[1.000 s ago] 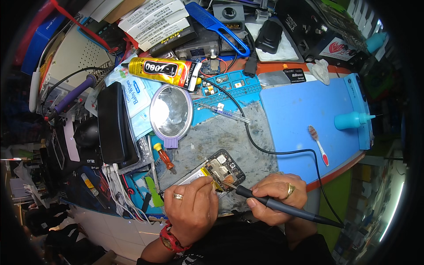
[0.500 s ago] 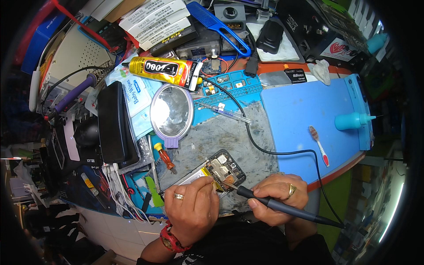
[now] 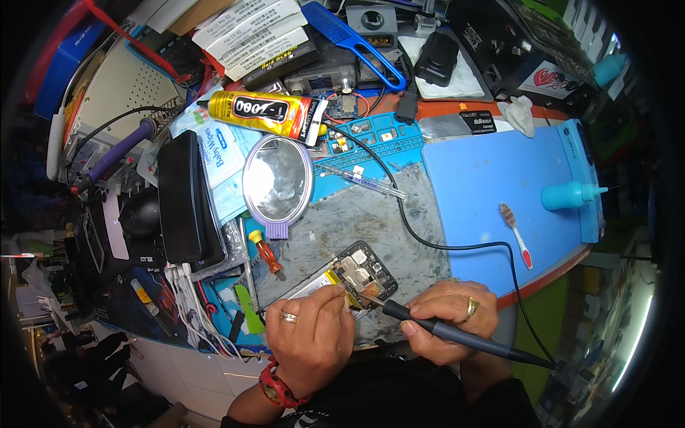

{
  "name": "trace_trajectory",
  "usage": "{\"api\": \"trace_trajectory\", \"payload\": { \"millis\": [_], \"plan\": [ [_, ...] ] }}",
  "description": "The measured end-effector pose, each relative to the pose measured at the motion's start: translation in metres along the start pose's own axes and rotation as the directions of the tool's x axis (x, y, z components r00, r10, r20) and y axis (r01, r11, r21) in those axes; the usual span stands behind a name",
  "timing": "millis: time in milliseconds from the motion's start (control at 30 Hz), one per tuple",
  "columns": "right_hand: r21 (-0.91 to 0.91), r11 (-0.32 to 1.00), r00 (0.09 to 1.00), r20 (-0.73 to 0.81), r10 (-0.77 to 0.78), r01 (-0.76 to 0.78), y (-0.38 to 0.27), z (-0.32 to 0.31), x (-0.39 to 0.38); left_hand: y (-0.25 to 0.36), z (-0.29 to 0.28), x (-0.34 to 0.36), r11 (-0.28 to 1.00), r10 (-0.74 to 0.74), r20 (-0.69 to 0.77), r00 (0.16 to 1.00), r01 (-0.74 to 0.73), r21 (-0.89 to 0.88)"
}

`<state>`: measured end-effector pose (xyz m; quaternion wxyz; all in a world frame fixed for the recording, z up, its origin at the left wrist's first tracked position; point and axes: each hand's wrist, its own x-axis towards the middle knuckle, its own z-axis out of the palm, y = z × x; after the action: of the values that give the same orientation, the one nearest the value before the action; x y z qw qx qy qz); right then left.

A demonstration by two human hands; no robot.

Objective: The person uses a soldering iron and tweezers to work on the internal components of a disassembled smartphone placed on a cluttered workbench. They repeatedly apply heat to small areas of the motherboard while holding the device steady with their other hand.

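An opened smartphone (image 3: 367, 268) lies at a slant on the grey worn mat (image 3: 342, 221), its circuit board and silver shields bare. Its pale battery (image 3: 308, 287), with a yellow strip at one end, is partly covered by my left hand (image 3: 312, 329). The fingertips of that hand are pinched together at the phone's lower edge; whatever is between them is too small to name. My right hand (image 3: 453, 319) grips a dark soldering iron (image 3: 457, 334) like a pen. Its thin tip reaches the board beside my left fingertips. A black cable runs from the iron's rear end.
Left of the phone are a screwdriver (image 3: 267, 255) with an orange handle and a round purple-rimmed mirror (image 3: 278, 180). A yellow glue tube (image 3: 264, 114) lies behind. On the blue mat (image 3: 478, 192) to the right are a toothbrush (image 3: 515, 235) and a turquoise bottle (image 3: 569, 195). The iron's cable crosses both mats.
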<state>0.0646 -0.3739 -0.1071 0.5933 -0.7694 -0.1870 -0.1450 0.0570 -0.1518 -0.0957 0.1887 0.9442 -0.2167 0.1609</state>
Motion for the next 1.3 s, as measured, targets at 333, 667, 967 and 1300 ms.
{"api": "trace_trajectory", "payload": {
  "millis": [333, 667, 967, 1300],
  "plan": [
    [0.004, 1.0, 1.0, 0.007, -0.003, 0.003, 0.0, 0.0003, 0.001, 0.0002, 0.0, 0.0002, 1.0, 0.0, 0.002, 1.0, 0.0, 0.003],
    [0.004, 1.0, 1.0, 0.005, -0.007, 0.007, 0.0008, 0.0004, 0.0, 0.0036, -0.0011, 0.0014, 0.999, -0.035, 0.002, 0.999, 0.035, -0.028],
    [0.015, 1.0, 1.0, -0.015, -0.011, 0.011, 0.0006, -0.0001, -0.0004, -0.001, -0.0011, 0.0019, 0.999, -0.011, 0.01, 1.0, 0.011, -0.034],
    [0.033, 0.999, 1.0, -0.025, -0.003, 0.004, 0.0015, 0.0005, -0.0012, -0.0006, -0.0003, 0.0026, 1.0, -0.01, 0.011, 1.0, 0.011, -0.022]
  ]
}}
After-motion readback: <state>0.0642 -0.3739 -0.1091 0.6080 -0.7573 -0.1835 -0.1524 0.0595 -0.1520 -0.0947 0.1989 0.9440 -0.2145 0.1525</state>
